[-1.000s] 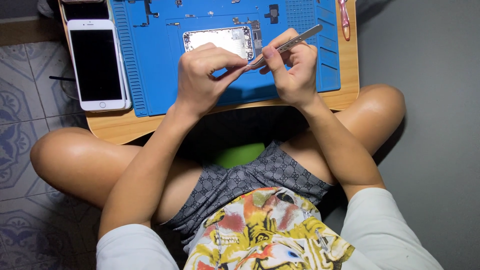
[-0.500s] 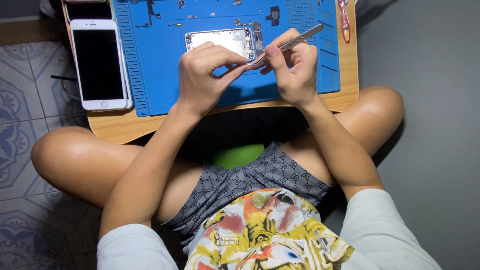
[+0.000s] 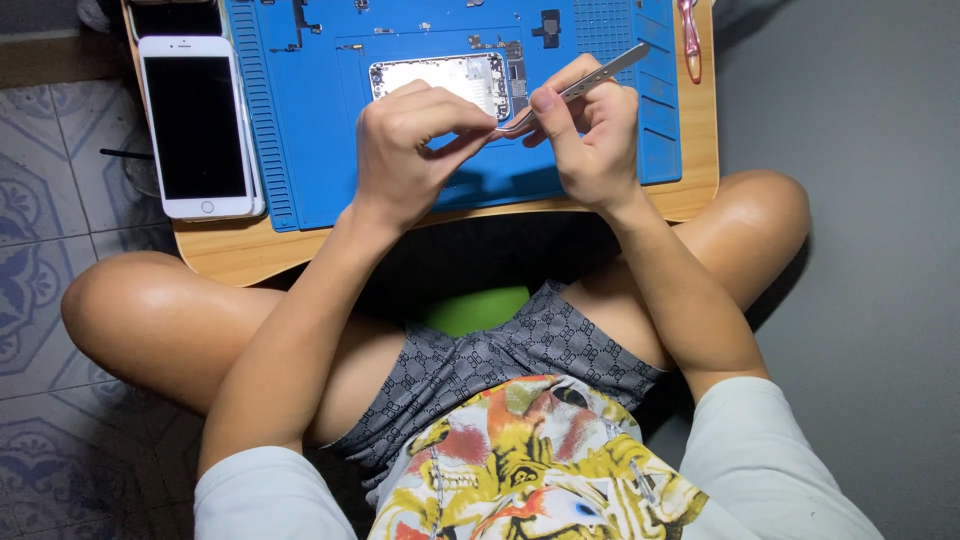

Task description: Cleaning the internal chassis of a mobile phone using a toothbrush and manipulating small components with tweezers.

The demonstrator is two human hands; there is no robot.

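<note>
While the right hand (image 3: 592, 140) pinches slim metal tweezers (image 3: 575, 88), left hand (image 3: 412, 145) fingers press together at their tip, as a second ago: no visible progress. Opened silver phone housing (image 3: 440, 78) lies just beyond on the blue silicone mat (image 3: 300, 150); white smartphone (image 3: 197, 125) left, on the wooden bench (image 3: 230, 255).

A desk (image 3: 250, 255) fills the upper middle of the frame, above the crossed legs. On it lies a mat (image 3: 420, 190), covering most of its top. A phone (image 3: 197, 125) lies on the desk at the mat's left edge. An opened phone (image 3: 440, 77) lies on the mat, upper centre. The 2 hands, left (image 3: 405, 150) and right (image 3: 590, 140), meet just below it, with tweezers (image 3: 580, 88) between them. A tool (image 3: 688, 35) lies at the mat's upper right.
</note>
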